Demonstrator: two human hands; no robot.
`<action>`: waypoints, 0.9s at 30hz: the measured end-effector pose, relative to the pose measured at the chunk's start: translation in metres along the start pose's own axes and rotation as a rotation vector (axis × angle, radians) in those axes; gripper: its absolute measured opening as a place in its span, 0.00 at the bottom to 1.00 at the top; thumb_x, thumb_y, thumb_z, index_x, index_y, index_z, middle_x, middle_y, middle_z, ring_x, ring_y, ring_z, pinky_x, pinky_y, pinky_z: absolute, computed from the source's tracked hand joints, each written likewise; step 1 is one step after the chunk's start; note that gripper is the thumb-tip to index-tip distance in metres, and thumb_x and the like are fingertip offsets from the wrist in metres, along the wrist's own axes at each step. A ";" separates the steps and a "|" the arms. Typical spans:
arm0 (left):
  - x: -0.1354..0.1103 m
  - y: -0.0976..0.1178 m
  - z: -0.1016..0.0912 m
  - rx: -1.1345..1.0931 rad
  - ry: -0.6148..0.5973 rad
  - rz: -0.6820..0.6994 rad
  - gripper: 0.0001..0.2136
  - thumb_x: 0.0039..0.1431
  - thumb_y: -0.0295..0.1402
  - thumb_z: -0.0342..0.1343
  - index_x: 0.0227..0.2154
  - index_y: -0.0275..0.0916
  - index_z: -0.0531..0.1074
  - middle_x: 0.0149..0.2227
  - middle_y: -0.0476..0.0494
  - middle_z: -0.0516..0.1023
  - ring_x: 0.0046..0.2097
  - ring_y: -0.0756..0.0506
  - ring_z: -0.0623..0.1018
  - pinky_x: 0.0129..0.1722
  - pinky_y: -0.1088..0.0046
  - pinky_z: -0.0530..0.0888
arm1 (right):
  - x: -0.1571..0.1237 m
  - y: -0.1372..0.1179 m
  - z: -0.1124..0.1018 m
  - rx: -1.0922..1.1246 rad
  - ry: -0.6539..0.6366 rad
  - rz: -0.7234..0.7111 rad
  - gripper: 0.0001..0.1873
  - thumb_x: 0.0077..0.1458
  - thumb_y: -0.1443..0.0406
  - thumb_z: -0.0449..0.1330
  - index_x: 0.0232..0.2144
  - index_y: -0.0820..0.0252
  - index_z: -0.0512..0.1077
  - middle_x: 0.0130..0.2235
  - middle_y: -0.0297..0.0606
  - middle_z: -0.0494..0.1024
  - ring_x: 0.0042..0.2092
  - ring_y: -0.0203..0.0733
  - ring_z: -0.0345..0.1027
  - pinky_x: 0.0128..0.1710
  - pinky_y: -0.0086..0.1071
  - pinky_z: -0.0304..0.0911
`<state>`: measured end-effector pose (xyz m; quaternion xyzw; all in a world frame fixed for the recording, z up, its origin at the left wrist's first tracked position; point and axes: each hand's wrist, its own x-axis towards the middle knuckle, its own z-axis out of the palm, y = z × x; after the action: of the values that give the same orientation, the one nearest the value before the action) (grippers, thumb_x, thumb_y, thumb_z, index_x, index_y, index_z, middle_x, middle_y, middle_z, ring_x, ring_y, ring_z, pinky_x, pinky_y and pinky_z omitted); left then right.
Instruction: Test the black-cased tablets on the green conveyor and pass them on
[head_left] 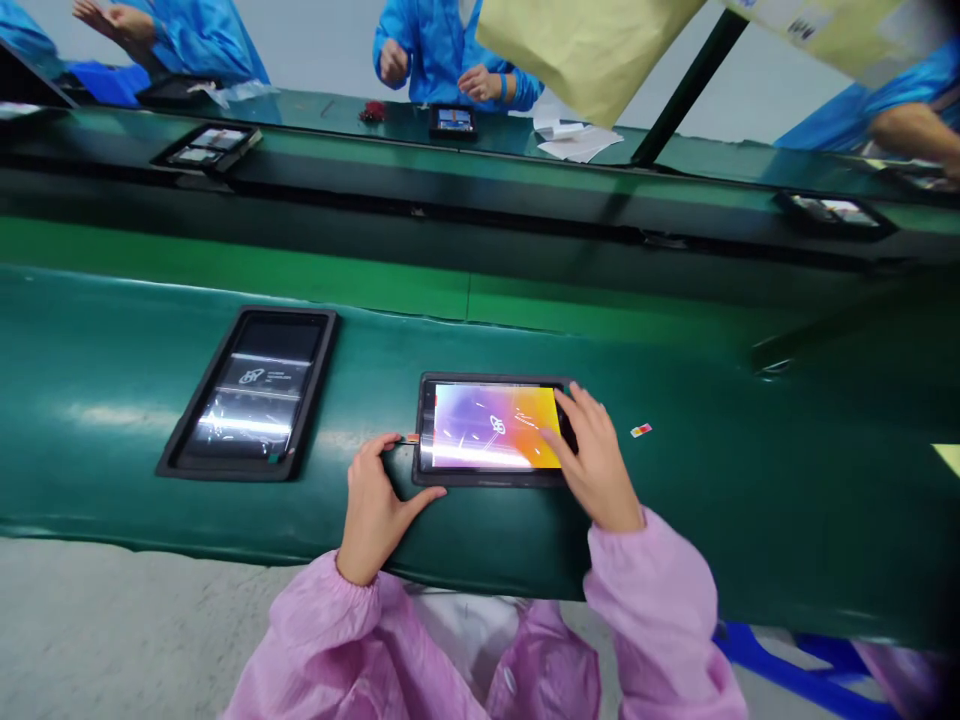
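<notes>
A tablet (487,428) with a lit purple and orange screen lies in a black frame on the green belt (675,480) before me. My left hand (375,505) rests at the tablet's left edge, fingers curled, pinching a small orange tab (412,438) at that edge. My right hand (596,460) lies on the tablet's right end, fingers spread over the screen corner and frame. Both arms wear pink sleeves.
A second tablet (253,392) in a black tray lies to the left on the belt. A small sticker (640,430) lies right of my hand. Across a far belt, people in blue coats work with other devices (453,120). Yellow paper (592,45) hangs above.
</notes>
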<state>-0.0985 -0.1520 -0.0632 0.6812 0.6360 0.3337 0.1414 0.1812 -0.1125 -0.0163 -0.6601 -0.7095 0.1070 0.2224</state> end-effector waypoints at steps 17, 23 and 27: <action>0.035 0.023 0.002 -0.175 -0.085 -0.057 0.32 0.58 0.42 0.55 0.61 0.36 0.52 0.51 0.34 0.70 0.53 0.38 0.72 0.50 0.57 0.71 | -0.014 -0.004 -0.032 0.028 -0.175 0.200 0.32 0.64 0.49 0.38 0.60 0.61 0.60 0.51 0.47 0.75 0.53 0.51 0.68 0.50 0.43 0.62; 0.014 0.046 0.004 -0.391 -0.296 -0.028 0.49 0.53 0.44 0.61 0.67 0.41 0.32 0.64 0.27 0.57 0.62 0.36 0.66 0.57 0.53 0.68 | -0.037 -0.027 -0.028 0.100 -0.295 0.230 0.31 0.64 0.49 0.40 0.63 0.57 0.53 0.37 0.41 0.80 0.38 0.49 0.75 0.38 0.38 0.65; 0.024 0.031 -0.011 -0.437 -0.485 0.091 0.49 0.50 0.44 0.64 0.67 0.46 0.36 0.64 0.31 0.58 0.62 0.37 0.66 0.58 0.53 0.67 | 0.009 -0.018 -0.027 0.112 -0.117 0.120 0.23 0.63 0.53 0.45 0.51 0.59 0.69 0.37 0.42 0.79 0.39 0.47 0.73 0.40 0.37 0.63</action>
<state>-0.0823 -0.1361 -0.0296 0.7221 0.4661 0.2962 0.4166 0.1772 -0.1097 0.0167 -0.6806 -0.6733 0.1981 0.2102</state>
